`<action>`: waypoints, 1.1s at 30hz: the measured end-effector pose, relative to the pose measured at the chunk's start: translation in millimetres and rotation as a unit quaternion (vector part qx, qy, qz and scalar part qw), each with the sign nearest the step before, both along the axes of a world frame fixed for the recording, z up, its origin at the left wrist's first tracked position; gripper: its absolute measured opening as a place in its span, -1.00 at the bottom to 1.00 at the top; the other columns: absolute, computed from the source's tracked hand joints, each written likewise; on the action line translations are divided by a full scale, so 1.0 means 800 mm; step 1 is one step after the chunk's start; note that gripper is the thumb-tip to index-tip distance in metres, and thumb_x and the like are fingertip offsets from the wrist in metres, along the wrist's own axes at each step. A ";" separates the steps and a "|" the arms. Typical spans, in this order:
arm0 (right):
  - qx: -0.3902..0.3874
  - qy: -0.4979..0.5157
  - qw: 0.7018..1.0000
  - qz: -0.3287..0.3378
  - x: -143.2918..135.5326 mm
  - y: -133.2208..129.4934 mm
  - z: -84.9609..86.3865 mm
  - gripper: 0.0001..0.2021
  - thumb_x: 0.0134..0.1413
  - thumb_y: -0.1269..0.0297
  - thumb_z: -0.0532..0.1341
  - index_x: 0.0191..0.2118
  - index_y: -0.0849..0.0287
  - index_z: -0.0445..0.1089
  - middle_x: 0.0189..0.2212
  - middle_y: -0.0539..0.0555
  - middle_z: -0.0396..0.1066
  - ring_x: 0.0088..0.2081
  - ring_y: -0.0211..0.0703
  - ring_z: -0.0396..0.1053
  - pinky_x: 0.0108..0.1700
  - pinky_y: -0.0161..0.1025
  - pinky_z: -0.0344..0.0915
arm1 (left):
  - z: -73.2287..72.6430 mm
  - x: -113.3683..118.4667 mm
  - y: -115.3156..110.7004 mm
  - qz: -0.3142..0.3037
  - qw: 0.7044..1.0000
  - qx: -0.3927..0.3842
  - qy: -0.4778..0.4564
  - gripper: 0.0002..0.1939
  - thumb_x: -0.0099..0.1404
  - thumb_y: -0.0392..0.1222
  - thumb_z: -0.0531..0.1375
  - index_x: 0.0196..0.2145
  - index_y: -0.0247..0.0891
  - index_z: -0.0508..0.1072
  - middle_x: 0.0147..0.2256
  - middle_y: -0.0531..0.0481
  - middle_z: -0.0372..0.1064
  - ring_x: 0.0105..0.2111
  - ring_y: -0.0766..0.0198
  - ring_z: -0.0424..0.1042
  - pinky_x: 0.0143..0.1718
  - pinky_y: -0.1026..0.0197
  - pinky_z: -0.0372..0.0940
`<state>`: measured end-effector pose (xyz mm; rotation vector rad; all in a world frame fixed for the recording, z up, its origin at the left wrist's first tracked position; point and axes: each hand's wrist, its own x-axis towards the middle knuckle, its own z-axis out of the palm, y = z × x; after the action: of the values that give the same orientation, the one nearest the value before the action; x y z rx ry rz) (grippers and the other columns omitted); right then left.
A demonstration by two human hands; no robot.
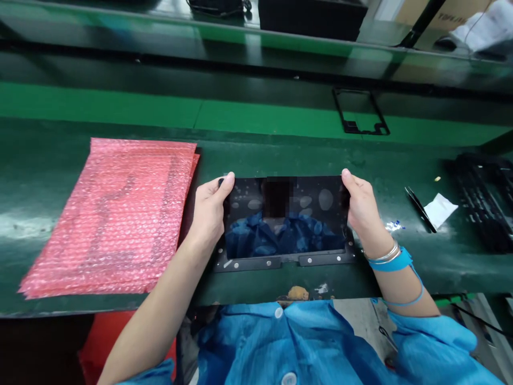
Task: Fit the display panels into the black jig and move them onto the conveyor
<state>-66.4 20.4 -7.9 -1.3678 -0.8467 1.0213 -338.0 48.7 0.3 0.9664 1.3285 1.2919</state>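
Between my hands is a black glossy display panel [286, 235], set in a dark frame with several round silver spots along its near edge. My left hand [211, 206] grips its left end, thumb on top. At the opposite end my right hand [360, 200] holds the panel the same way, with a blue wrist strap [393, 262] and bangles on that wrist. Smudges and a reflection of a blue shirt show on the glass. The fingers under the panel are hidden.
Pink bubble-wrap bags [116, 219] lie stacked on the left of the green bench. Tweezers [420, 209] and a white paper piece [440, 210] lie right. Black frames [487, 198] sit at the far right, and one open black frame [360, 111] lies behind. A shelf [240, 59] crosses the back.
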 end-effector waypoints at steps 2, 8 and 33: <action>-0.001 0.006 0.999 0.033 0.003 -0.002 0.005 -0.41 -0.22 -0.41 0.34 -0.53 0.08 0.31 -0.60 -0.06 0.28 -0.47 -0.20 0.30 -0.42 -0.24 0.32 | 0.002 -0.001 0.001 0.011 0.999 0.017 -0.032 -0.54 0.03 0.19 0.40 -0.63 -0.19 0.35 -0.60 0.04 0.32 -0.49 0.19 0.43 -0.45 0.19 0.37; -0.042 -0.038 0.983 0.172 0.013 -0.012 0.014 -0.54 -0.23 -0.20 0.45 -0.46 0.12 0.45 -0.56 -0.04 0.41 -0.52 -0.24 0.35 -0.44 -0.28 0.37 | 0.012 -0.017 0.009 0.132 0.981 0.015 -0.143 -0.61 0.10 0.09 0.38 -0.64 -0.16 0.35 -0.64 0.09 0.35 -0.52 0.22 0.47 -0.50 0.22 0.39; -0.076 -0.043 0.994 -0.059 0.038 -0.004 0.011 -0.69 -0.53 0.13 0.48 -0.62 0.09 0.37 -0.63 0.04 0.29 -0.62 -0.17 0.24 -0.61 -0.14 0.26 | 0.024 -0.017 -0.030 -0.332 0.927 -0.005 -0.175 -0.48 0.36 0.23 0.18 -0.19 -0.37 0.56 -0.29 -0.25 0.61 -0.29 0.06 0.61 -0.38 0.22 0.38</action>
<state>-36.0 17.6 0.8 -1.5833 -0.7534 0.9555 -351.4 25.0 19.3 1.0035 0.6397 0.8692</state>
